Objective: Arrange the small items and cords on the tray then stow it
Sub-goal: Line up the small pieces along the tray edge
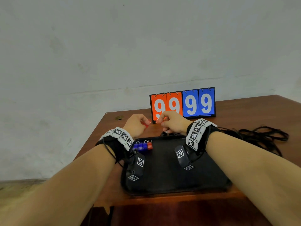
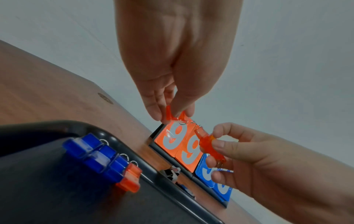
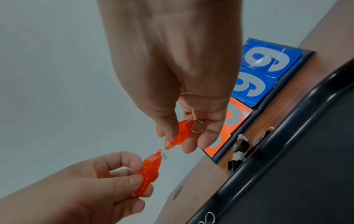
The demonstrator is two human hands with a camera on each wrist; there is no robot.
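Both hands are raised just beyond the far rim of the black tray point(image 1: 171, 181), between it and the flip scoreboard point(image 1: 182, 103) showing 99 99. The left hand point(image 1: 136, 125) pinches one orange plastic tag point(image 3: 148, 174) between thumb and curled fingers; the right hand point(image 1: 173, 122) pinches a second orange tag point(image 3: 179, 134) the same way, its metal key ring point(image 3: 197, 128) lying against the fingers. The two tags point at each other, tips close but apart — neither touches the tray.

On the tray, against its far rim at the left corner, sits a row of blue tags point(image 2: 95, 154) with one orange-red tag point(image 2: 130, 177) at the right end, rings toward the rim. A small black-and-white item point(image 3: 239, 147) lies on the wooden table point(image 1: 244, 111) between tray and scoreboard — too unclear to name. A tangle of black cords point(image 1: 260, 136) lies on the table right of the tray
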